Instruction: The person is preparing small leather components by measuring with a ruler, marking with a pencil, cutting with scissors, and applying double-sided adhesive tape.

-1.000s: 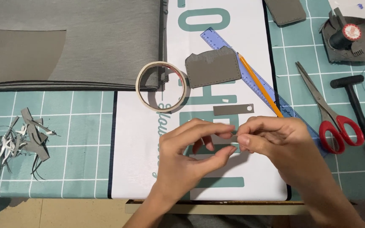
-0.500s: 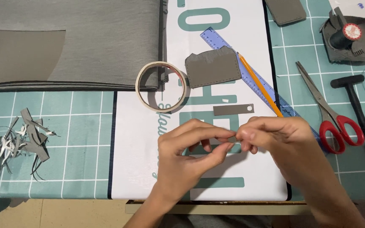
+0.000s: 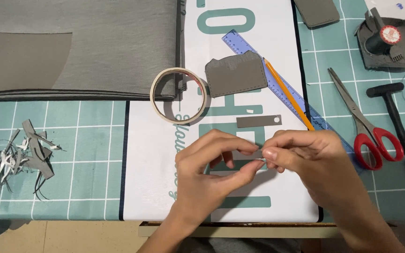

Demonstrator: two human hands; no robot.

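I saw the left hand (image 3: 207, 173) and right hand (image 3: 310, 157) meet low over the desk (image 3: 85, 154). Both grips pinched a small grey strip (image 3: 251, 154) between fingertips. Another grey strip (image 3: 258, 121) lay at 12 o'clock from it, the tape ring (image 3: 179, 95) at 11, the red scissors (image 3: 366, 126) at 3.

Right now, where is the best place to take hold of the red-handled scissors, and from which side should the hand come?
Probably by the red handle loops, coming from the near table edge. The scissors lie flat and closed, blades pointing away toward the far left, loops nearest the right hand. The black-handled mallet lies close on their right, so approach from the left of it.
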